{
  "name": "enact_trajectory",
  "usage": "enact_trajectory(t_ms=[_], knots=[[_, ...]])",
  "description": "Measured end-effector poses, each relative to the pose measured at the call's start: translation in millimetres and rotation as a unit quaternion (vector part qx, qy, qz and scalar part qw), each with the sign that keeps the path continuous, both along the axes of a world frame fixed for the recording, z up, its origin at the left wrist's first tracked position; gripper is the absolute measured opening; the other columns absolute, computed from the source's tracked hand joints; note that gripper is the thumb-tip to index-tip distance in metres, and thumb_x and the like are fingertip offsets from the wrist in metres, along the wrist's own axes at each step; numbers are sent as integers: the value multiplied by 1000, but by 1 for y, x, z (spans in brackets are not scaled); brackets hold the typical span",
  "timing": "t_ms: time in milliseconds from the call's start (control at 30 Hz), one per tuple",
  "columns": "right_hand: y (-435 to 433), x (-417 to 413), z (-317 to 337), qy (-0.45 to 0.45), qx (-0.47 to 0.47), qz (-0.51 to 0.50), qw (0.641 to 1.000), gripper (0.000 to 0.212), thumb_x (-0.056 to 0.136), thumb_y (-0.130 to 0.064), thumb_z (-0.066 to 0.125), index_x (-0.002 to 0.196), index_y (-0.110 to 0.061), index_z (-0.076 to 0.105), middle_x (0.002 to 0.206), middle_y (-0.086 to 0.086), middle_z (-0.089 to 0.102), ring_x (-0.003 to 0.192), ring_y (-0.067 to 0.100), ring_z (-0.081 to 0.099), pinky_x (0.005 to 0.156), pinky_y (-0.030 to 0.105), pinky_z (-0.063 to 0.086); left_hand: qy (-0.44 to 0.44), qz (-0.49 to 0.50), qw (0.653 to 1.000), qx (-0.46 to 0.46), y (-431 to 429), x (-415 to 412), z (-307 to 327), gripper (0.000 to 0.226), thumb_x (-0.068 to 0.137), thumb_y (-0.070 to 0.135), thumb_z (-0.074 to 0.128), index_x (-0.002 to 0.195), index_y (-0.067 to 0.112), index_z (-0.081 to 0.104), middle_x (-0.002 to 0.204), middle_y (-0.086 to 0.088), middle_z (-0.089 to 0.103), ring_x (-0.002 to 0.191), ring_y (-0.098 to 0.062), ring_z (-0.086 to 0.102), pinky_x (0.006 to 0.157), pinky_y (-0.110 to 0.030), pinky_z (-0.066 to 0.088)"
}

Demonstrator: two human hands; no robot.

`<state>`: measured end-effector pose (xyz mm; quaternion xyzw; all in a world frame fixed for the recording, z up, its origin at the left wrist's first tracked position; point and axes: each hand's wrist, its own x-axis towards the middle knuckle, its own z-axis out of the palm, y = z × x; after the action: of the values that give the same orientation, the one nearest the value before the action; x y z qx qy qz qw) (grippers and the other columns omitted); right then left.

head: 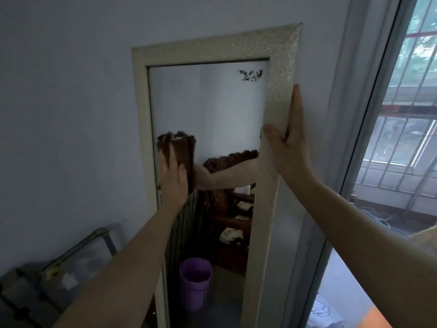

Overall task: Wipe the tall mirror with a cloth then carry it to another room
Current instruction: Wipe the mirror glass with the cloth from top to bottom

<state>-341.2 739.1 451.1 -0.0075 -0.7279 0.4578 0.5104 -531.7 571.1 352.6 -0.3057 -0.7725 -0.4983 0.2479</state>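
The tall mirror [280, 105] has a pale textured frame and leans against the blue-grey wall, beside a window frame. My left hand [171, 172] presses a brown cloth [182, 150] flat against the glass near its left edge, about halfway up the visible part. My right hand [289, 140] grips the mirror's right frame edge, thumb on the front and fingers along the outer side. The glass reflects my arm, dark carved wooden furniture and a purple bucket. A small floral mark sits at the top right of the glass.
A grey metal-pipe rack [78, 247] with dim objects under it stands low on the left against the wall. A barred window [406, 129] and its sliding frame [369, 114] fill the right side. White cables [380, 217] lie on the sill area.
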Motion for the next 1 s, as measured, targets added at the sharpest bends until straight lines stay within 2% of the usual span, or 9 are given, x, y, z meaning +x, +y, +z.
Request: enact_trajectory(t_ms=[100, 167, 233, 433, 533, 667, 767, 900, 1000], knots=[[1, 1, -6, -18, -51, 5, 999, 63, 93, -22, 54, 147, -33, 24, 139, -19, 46, 114, -3, 55, 84, 23, 55, -77, 34, 996, 29, -5, -6, -1, 59, 102, 14, 30, 154, 14, 1, 162, -18, -3, 149, -31, 13, 122, -41, 14], [2, 5, -21, -70, -89, -13, 994, 37, 93, -28, 54, 129, -23, 49, 112, -4, 64, 91, 5, 66, 73, 32, 60, -90, 60, 994, 20, 3, 5, -2, 60, 103, 14, 32, 153, 12, 0, 161, -20, -3, 149, -34, 9, 122, -47, 14], [-4, 10, -44, -121, -114, 2, 986, 26, 94, -33, 52, 111, -14, 58, 91, 2, 65, 76, 13, 65, 67, 37, 58, -84, 63, 994, 8, 12, 27, -7, 60, 103, 17, 34, 153, 13, 1, 161, -22, -3, 149, -35, 6, 121, -49, 13], [-16, 13, -63, -124, -178, 35, 976, 38, 96, -38, 48, 112, -4, 54, 90, 14, 60, 77, 26, 60, 67, 44, 53, 24, -47, 998, -28, 45, 115, -23, 54, 103, 19, 36, 146, 25, 4, 161, -21, 0, 150, -35, -1, 120, -58, 7], [-17, 13, -64, -118, -190, 31, 974, 36, 93, -40, 51, 107, -8, 57, 88, 7, 62, 79, 23, 61, 69, 45, 53, 64, -73, 994, -39, 65, 149, -29, 51, 102, 32, 27, 149, 30, 7, 162, -14, 7, 151, -31, 2, 121, -55, 7], [-14, 15, -64, -118, -175, 20, 977, 28, 93, -39, 50, 91, -12, 59, 75, 0, 59, 68, 17, 59, 58, 36, 48, 105, -79, 991, -30, 66, 139, -36, 50, 102, 17, 38, 151, 20, 27, 159, -14, 25, 149, -29, 17, 117, -56, 22], [-12, 17, -62, -122, -162, 36, 979, 32, 95, -37, 50, 97, -7, 61, 79, 6, 62, 69, 20, 63, 60, 40, 53, 141, -70, 985, -73, 54, 112, -45, 54, 99, 7, 45, 150, 17, 30, 158, -15, 25, 148, -30, 20, 116, -54, 26], [-9, 19, -61, -124, -158, 31, 979, 31, 96, -35, 50, 100, -6, 60, 80, 5, 62, 70, 17, 62, 61, 33, 53, 75, 13, 996, -48, 31, 80, -54, 74, 93, -11, 34, 149, 30, 9, 161, -7, 4, 149, -28, 16, 117, -52, 29], [-11, 16, -65, -114, -151, 32, 981, 25, 96, -34, 51, 98, -11, 59, 81, 3, 63, 70, 13, 63, 58, 27, 53, 10, 53, 999, 8, 12, 52, -56, 64, 99, -5, 31, 153, 23, 11, 161, -15, 17, 143, -31, 31, 117, -48, 30]])
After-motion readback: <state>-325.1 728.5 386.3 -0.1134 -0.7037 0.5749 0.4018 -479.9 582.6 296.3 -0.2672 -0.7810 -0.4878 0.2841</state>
